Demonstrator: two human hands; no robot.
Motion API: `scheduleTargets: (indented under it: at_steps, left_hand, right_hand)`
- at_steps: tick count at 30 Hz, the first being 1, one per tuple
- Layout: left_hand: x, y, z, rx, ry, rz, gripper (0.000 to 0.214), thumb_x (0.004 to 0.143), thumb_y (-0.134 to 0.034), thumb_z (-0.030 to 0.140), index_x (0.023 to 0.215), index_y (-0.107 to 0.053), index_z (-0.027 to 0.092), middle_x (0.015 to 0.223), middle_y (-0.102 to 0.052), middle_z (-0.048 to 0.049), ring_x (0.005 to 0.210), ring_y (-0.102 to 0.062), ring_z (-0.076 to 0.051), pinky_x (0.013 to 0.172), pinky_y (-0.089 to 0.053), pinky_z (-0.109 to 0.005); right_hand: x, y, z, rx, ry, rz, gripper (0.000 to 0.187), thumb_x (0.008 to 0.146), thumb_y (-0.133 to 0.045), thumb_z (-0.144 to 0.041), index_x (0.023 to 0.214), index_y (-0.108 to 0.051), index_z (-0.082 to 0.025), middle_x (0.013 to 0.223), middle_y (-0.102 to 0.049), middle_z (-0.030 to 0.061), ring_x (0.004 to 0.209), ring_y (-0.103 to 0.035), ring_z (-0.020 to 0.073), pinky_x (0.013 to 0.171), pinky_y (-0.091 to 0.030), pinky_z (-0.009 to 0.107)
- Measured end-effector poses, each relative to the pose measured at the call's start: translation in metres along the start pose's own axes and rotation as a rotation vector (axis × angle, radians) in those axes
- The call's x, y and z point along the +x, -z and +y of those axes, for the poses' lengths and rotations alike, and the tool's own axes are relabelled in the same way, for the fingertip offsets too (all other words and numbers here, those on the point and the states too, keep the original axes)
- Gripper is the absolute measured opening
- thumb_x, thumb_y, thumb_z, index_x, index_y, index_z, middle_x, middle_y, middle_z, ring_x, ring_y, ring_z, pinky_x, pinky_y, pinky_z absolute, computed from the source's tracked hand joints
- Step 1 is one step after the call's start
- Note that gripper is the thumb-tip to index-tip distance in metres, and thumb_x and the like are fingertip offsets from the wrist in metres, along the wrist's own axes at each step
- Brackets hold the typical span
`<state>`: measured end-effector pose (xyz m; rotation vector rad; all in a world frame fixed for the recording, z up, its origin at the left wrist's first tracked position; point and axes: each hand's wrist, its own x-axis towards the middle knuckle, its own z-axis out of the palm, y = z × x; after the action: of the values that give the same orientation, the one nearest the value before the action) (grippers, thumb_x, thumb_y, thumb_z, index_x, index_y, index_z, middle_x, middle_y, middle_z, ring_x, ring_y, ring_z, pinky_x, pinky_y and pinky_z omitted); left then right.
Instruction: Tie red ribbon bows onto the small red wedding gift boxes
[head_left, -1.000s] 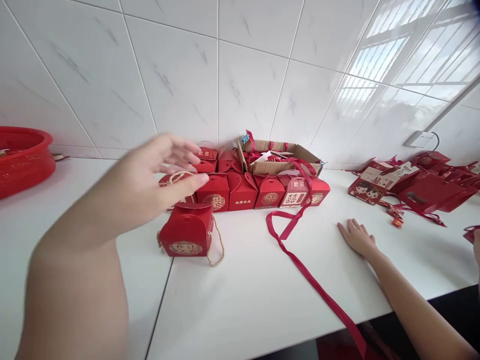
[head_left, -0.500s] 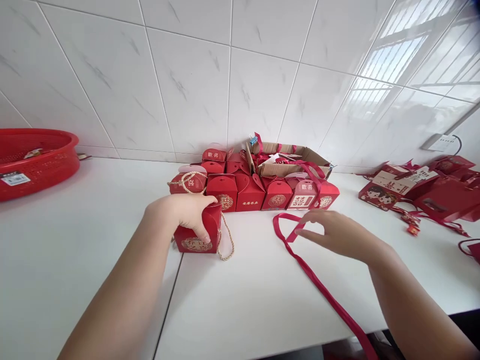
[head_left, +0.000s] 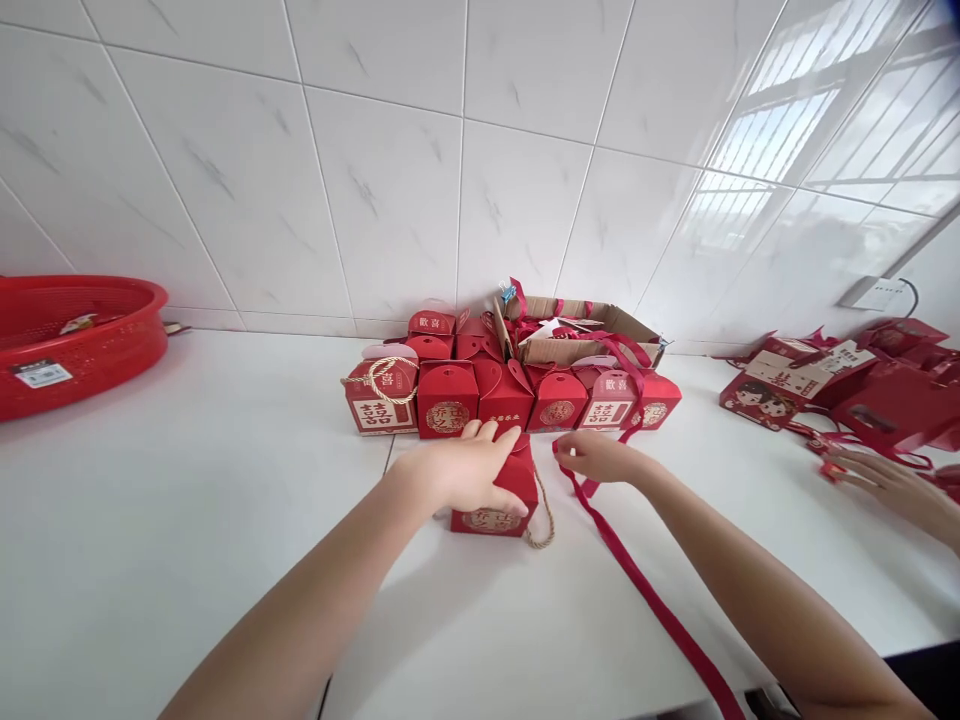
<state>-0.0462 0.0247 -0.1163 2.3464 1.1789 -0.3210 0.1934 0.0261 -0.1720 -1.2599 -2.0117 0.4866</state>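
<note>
Red gift box (head_left: 517,472) — in front of us at the white table (head_left: 187,520), under our left hand (head_left: 457,470). Nearest us, the dark-red ribbon (head_left: 649,595) runs diagonally to the table's near edge. Farther in, our left hand grips the box, thumb on its front face, fingers spread across the top; a rope handle (head_left: 551,520) hangs at its right side. Near it, our right hand (head_left: 596,455) has its fingertips drawn together, apparently pinching the ribbon's upper bend. Whether the box bears fully on the table we cannot tell. Step in hand, as we judge it: bringing box and ribbon close together. Next move would call for a steady left grip, a firm pinch, and the ribbon kept clear of the handle. Behind: a row of similar red boxes (head_left: 448,392), then a cardboard tray (head_left: 555,352) — and the tiled wall (head_left: 390,150).
</note>
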Motion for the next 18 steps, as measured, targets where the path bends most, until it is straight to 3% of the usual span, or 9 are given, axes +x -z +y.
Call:
scheduleTargets:
  at_steps: [3, 4, 6, 7, 8, 10, 12, 14, 18]
  left_hand:
    - [0.004, -0.002, 0.004, -0.008, -0.023, 0.111, 0.106, 0.074, -0.044, 0.074, 0.150, -0.001, 0.014, 0.156, 0.006, -0.0163, 0.143, 0.006, -0.038, 0.109, -0.014, -0.062]
    - [0.003, -0.001, 0.006, -0.041, -0.062, 0.216, 0.106, 0.076, -0.042, 0.074, 0.150, 0.002, 0.014, 0.156, 0.008, -0.0157, 0.143, 0.011, -0.036, 0.111, -0.006, -0.062]
    - [-0.005, 0.004, 0.014, -0.178, -0.202, 0.460, 0.101, 0.078, -0.044, 0.071, 0.150, 0.005, 0.019, 0.158, 0.007, -0.0116, 0.143, 0.013, -0.032, 0.114, -0.003, -0.058]
    - [-0.011, 0.007, 0.018, -0.276, -0.299, 0.536, 0.097, 0.078, -0.048, 0.069, 0.150, 0.000, 0.025, 0.158, 0.000, -0.0095, 0.144, 0.007, -0.031, 0.115, -0.009, -0.055]
    - [-0.017, 0.010, 0.022, -0.386, -0.393, 0.560, 0.090, 0.078, -0.052, 0.065, 0.149, -0.011, 0.029, 0.157, -0.013, -0.0088, 0.145, -0.004, -0.031, 0.114, -0.019, -0.052]
    - [-0.033, 0.015, 0.027, -0.605, -0.533, 0.457, 0.062, 0.081, -0.056, 0.057, 0.135, -0.041, 0.030, 0.138, -0.047, -0.0099, 0.131, -0.040, -0.029, 0.102, -0.041, -0.044]
    - [-0.048, 0.020, 0.028, -0.760, -0.541, 0.336, 0.032, 0.086, -0.054, 0.049, 0.106, -0.059, 0.024, 0.095, -0.066, -0.0061, 0.090, -0.064, -0.021, 0.075, -0.053, -0.033]
    - [-0.060, 0.026, 0.024, -0.807, -0.468, 0.330, 0.025, 0.086, -0.055, 0.045, 0.081, -0.058, 0.020, 0.063, -0.055, 0.0012, 0.056, -0.054, -0.012, 0.051, -0.045, -0.024]
    - [-0.075, 0.037, 0.009, -0.678, -0.395, 0.482, 0.036, 0.080, -0.062, 0.043, 0.059, -0.045, 0.019, 0.053, -0.034, 0.0046, 0.046, -0.032, -0.008, 0.040, -0.025, -0.022]
  right_hand:
    - [0.021, 0.032, -0.031, 0.248, -0.076, -0.215, 0.024, 0.082, -0.054, -0.031, 0.062, -0.054, -0.017, 0.064, -0.064, 0.0010, 0.059, -0.062, 0.0126, 0.053, -0.051, 0.023]
    - [0.025, 0.042, -0.045, 0.438, -0.089, -0.187, 0.024, 0.082, -0.053, -0.032, 0.063, -0.050, -0.018, 0.066, -0.063, 0.0014, 0.060, -0.063, 0.0132, 0.054, -0.052, 0.024]
    - [0.025, 0.055, -0.074, 0.703, -0.057, -0.173, 0.031, 0.078, -0.056, -0.033, 0.060, -0.035, -0.021, 0.059, -0.058, -0.0012, 0.043, -0.055, 0.0101, 0.040, -0.044, 0.022]
    - [0.021, 0.057, -0.088, 0.769, -0.038, -0.216, 0.036, 0.076, -0.059, -0.032, 0.059, -0.028, -0.022, 0.052, -0.052, -0.0042, 0.033, -0.046, 0.0070, 0.031, -0.034, 0.019]
    - [0.016, 0.057, -0.101, 0.772, -0.045, -0.288, 0.038, 0.075, -0.061, -0.029, 0.061, -0.026, -0.023, 0.050, -0.051, -0.0053, 0.030, -0.042, 0.0059, 0.028, -0.029, 0.018]
    - [0.004, 0.053, -0.119, 0.713, -0.016, -0.375, 0.032, 0.078, -0.061, -0.026, 0.066, -0.031, -0.023, 0.054, -0.053, -0.0044, 0.034, -0.044, 0.0060, 0.029, -0.030, 0.016]
    - [-0.005, 0.048, -0.126, 0.640, 0.048, -0.336, 0.025, 0.081, -0.060, -0.026, 0.072, -0.037, -0.022, 0.059, -0.053, -0.0034, 0.045, -0.050, 0.0080, 0.036, -0.040, 0.018]
    - [-0.008, 0.050, -0.122, 0.581, 0.094, -0.219, 0.020, 0.083, -0.060, -0.026, 0.075, -0.042, -0.022, 0.063, -0.050, -0.0029, 0.051, -0.049, 0.0088, 0.040, -0.043, 0.020]
    - [-0.007, 0.072, -0.104, 0.464, 0.106, -0.033, 0.017, 0.082, -0.063, -0.026, 0.077, -0.047, -0.022, 0.065, -0.046, -0.0034, 0.048, -0.040, 0.0071, 0.038, -0.037, 0.019]
